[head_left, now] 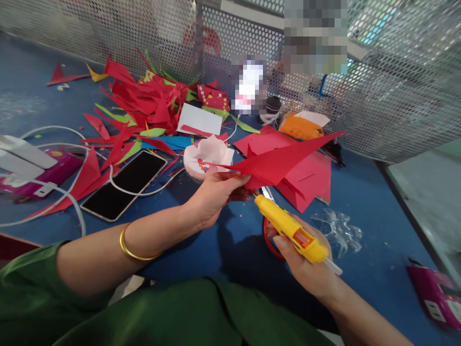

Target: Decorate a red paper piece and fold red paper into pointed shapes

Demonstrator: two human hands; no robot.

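My left hand (219, 194) pinches a long folded piece of red paper (284, 161) near its lower edge. The paper's tapered tip points up to the right. My right hand (306, 254) is wrapped round a yellow hot glue gun (288, 226), with a clear glue stick (333, 266) poking out of its back end. The gun's nozzle is close to the paper's lower edge; whether they touch I cannot tell. Red-handled scissors (268, 235) lie under the gun, partly hidden by it. More red paper sheets (320, 180) rest on the table behind.
Red and green paper scraps (144, 96) are heaped at the back left. A white paper-lined bowl (211, 151), a dark phone (126, 185) and white cables (77, 211) lie left of centre. Crumpled clear plastic (340, 230) and a purple power strip (434, 293) lie at right. Perforated metal panel (234, 43) stands behind.
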